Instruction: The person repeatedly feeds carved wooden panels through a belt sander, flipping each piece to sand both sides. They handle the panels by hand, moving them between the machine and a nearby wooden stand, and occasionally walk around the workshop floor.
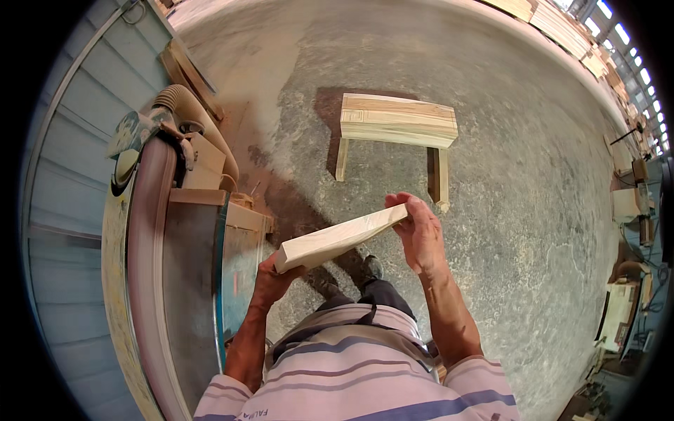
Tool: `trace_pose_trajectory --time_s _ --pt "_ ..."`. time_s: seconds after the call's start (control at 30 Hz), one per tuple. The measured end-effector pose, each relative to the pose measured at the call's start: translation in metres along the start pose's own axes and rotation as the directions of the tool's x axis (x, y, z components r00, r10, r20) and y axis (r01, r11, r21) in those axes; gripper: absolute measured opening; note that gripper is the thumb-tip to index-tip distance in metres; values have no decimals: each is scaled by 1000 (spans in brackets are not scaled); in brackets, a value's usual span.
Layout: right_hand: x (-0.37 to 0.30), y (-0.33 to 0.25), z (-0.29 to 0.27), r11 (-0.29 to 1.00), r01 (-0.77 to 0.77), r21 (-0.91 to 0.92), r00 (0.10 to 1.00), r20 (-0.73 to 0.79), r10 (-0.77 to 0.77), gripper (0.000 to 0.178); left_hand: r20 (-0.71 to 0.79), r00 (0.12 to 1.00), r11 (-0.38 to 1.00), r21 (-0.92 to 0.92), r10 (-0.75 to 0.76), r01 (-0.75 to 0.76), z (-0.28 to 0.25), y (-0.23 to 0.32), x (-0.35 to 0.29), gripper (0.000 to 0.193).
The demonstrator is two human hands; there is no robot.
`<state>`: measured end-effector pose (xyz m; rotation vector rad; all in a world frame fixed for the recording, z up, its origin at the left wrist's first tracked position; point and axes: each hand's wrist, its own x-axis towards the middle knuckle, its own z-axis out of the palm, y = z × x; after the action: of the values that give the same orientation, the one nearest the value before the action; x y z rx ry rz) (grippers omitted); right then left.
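Note:
A pale wooden board (pixel 340 237), thicker at its left end and tapering to the right, is held up in front of my body. My left hand (pixel 275 278) is closed around its thick lower left end. At the narrow right end, my right hand (pixel 419 231) grips the board between thumb and fingers. The board slants, its right end farther from me than its left. Parts of the fingers of both hands are hidden by the wood.
To my left stands a belt sander (pixel 151 281) with a long upright belt and a ribbed hose (pixel 203 116). Ahead, a stack of similar boards (pixel 397 118) rests on a low wooden stand (pixel 440 175) on the concrete floor. Timber piles (pixel 562 31) line the far right.

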<state>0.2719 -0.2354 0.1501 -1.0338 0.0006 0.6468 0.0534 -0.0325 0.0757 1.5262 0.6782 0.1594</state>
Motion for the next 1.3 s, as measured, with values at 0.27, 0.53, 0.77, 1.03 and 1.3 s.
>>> trace_pose_trajectory --time_s 0.27,0.53,0.77,1.03,1.3 --pt "-11 -11 0 1000 9 12 1000 14 -10 40 23 998 998 -13 55 -54 9 3 2 38" --pt "-18 -40 -13 790 240 -564 967 66 -246 48 78 994 937 335 74 -96 11 -9 17 36" --pt "-45 -34 16 -135 826 -547 479 808 -342 50 194 981 973 223 17 -61 27 -26 41 33" --pt "-44 -30 -16 -194 737 -647 492 711 -503 49 172 984 916 384 52 -116 12 -46 60 23" --pt "-54 -59 -74 -256 546 -798 625 591 -510 48 225 958 917 317 175 -242 36 -6 52 21"
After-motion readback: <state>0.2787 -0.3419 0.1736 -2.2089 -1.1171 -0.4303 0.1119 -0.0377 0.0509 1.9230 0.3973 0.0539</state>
